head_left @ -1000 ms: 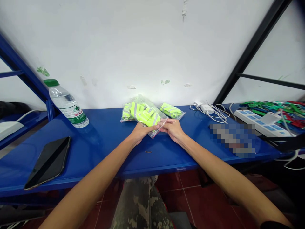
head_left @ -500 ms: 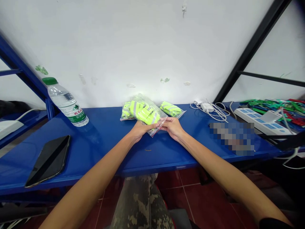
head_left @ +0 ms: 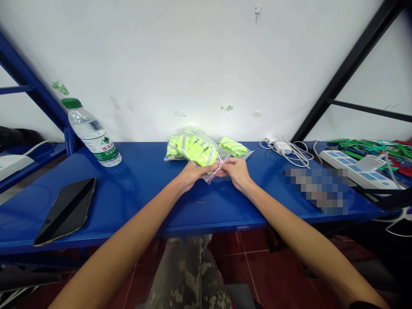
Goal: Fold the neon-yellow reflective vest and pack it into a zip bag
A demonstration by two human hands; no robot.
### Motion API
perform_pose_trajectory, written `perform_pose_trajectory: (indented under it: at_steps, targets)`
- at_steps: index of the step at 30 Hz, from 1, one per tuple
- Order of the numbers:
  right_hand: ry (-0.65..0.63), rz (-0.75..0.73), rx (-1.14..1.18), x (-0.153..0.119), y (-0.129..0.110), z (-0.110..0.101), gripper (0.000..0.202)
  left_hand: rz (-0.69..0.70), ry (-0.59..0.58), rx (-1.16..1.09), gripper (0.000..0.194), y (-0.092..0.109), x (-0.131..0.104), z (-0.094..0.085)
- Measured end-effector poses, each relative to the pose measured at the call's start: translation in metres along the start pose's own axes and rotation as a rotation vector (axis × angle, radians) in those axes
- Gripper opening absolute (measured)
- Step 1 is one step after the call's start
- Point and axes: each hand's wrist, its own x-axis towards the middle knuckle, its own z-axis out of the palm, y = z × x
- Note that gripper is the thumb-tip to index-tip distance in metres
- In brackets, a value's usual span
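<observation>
A clear zip bag (head_left: pixel 201 150) with folded neon-yellow fabric and grey reflective strips is held tilted above the blue table (head_left: pixel 138 193). My left hand (head_left: pixel 192 175) grips its lower left side, thumb on top. At the red-edged end of the same bag, my right hand (head_left: pixel 236 171) pinches the plastic, close to my left fingertips. Behind the held bag, another bagged yellow bundle (head_left: pixel 173 148) lies on the table at its left. A further bagged yellow bundle (head_left: pixel 234 147) rests behind my right hand.
A water bottle (head_left: pixel 96 139) and a black tablet or phone (head_left: pixel 67 210) are on the left. To the right are a white charger with cable (head_left: pixel 283 147), a blurred-out item (head_left: pixel 317 189), and a power strip (head_left: pixel 357 169) beside green and red pieces (head_left: pixel 370 148).
The view has shifted slightly, moving the surroundings a little to the right. Both hands still hold the bag; its plastic end is spread a little more between them.
</observation>
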Motion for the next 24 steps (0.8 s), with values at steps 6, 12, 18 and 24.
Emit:
perform_pose_trajectory:
  at_steps: [6,12,18,24]
  targets:
    - [0.022,-0.076,-0.23,0.003,0.005,-0.007,0.041,-0.109,-0.041,-0.073,0.044,0.005,-0.003,0.001]
    - [-0.088,-0.079,-0.178,0.002,0.008,-0.004,0.036,-0.151,-0.051,-0.028,0.042,0.0,-0.006,0.002]
    - [-0.099,-0.101,-0.168,0.002,0.009,-0.004,0.036,-0.167,-0.094,0.006,0.041,-0.001,-0.006,0.001]
    - [-0.182,-0.091,-0.028,0.003,-0.002,-0.009,0.027,-0.16,-0.071,-0.027,0.043,0.003,-0.004,-0.002]
